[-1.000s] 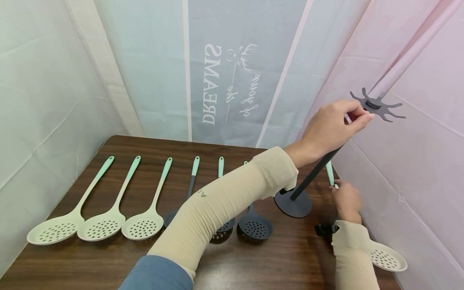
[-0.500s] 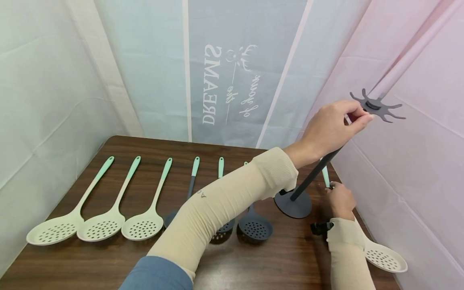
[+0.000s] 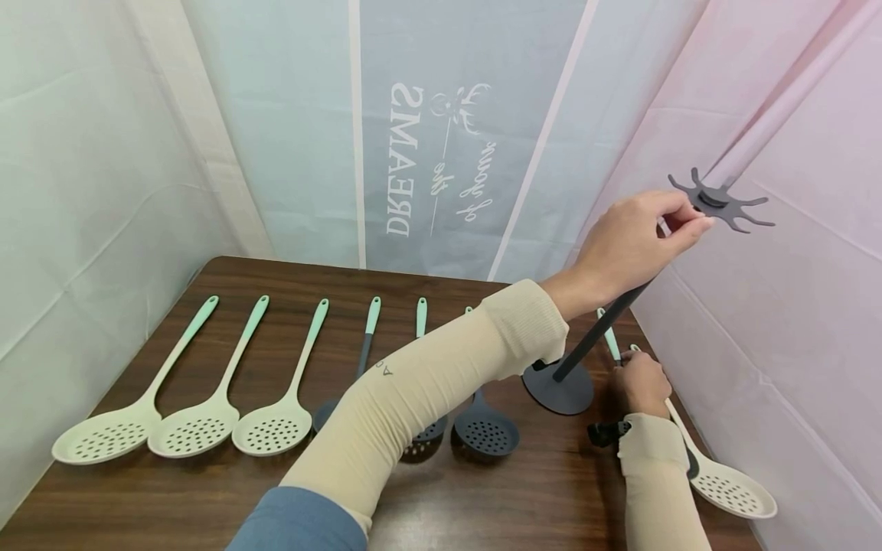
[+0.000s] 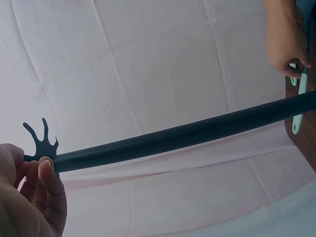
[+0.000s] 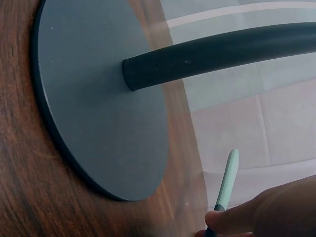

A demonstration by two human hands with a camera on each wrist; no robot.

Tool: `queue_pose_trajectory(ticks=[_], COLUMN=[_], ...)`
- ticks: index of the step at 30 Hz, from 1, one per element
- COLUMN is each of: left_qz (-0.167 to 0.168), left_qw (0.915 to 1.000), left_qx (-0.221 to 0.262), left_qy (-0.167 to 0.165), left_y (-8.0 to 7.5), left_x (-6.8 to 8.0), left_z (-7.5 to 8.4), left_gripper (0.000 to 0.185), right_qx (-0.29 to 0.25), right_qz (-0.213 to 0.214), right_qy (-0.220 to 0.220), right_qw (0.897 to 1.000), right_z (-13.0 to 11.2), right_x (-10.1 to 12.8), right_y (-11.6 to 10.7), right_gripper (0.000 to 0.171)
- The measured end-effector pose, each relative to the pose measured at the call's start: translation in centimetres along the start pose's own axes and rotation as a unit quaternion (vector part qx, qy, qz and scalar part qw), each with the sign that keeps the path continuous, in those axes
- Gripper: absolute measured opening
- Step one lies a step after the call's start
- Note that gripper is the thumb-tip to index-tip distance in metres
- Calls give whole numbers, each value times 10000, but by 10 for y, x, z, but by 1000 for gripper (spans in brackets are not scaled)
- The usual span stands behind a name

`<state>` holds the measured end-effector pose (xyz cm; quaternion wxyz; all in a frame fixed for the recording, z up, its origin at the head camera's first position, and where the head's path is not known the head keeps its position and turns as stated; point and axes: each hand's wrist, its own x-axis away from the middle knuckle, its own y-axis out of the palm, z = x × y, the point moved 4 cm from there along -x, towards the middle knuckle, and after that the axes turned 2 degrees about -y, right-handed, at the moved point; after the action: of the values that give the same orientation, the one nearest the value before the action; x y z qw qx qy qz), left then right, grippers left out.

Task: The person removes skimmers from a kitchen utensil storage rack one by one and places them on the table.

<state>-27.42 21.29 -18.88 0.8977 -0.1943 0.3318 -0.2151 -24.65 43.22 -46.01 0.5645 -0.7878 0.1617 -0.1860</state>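
Note:
My left hand [image 3: 637, 245] pinches the top of a dark utensil stand [image 3: 598, 330], just under its ring of curved hooks [image 3: 732, 205]. The stand's round base [image 5: 103, 113] rests on the table and its pole leans right in the head view. At the right my right hand [image 3: 642, 385] grips a dark skimmer by its shaft, below the mint handle end [image 3: 609, 335]. Most of that skimmer is hidden by the hand and sleeve. Beside it, against the right-hand curtain, lies a cream skimmer [image 3: 733, 490], its handle partly behind my right hand.
Left of the stand, a row of skimmers lies on the brown wooden table [image 3: 482, 497]: three cream ones, such as this cream skimmer [image 3: 272, 428], then dark ones, including a dark skimmer [image 3: 485, 430]. My left sleeve crosses over part of them. Cloth curtains [image 3: 303, 138] enclose the table.
My right hand has shifted a little left, toward the stand, with the dark skimmer. The cream skimmer's handle tip now shows beside it. My left hand stays at the stand's top.

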Motion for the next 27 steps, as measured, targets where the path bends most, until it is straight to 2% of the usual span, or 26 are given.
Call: queue_pose_trajectory(ticks=[10,27], left_qz=[-2,-31], left_qw=[10000,10000], left_qx=[8,47], left_qy=[-51,22], left_y=[-1,-1], left_x=[0,0], left_z=[0,-1], left_gripper=[17,18], right_qx=[-65,-99], right_qz=[-23,-54], right_qy=[142,-31], right_qw=[9999,9999], right_z=[6,9], right_x=[-3,1], right_y=[9,17], right_gripper=[38,34])
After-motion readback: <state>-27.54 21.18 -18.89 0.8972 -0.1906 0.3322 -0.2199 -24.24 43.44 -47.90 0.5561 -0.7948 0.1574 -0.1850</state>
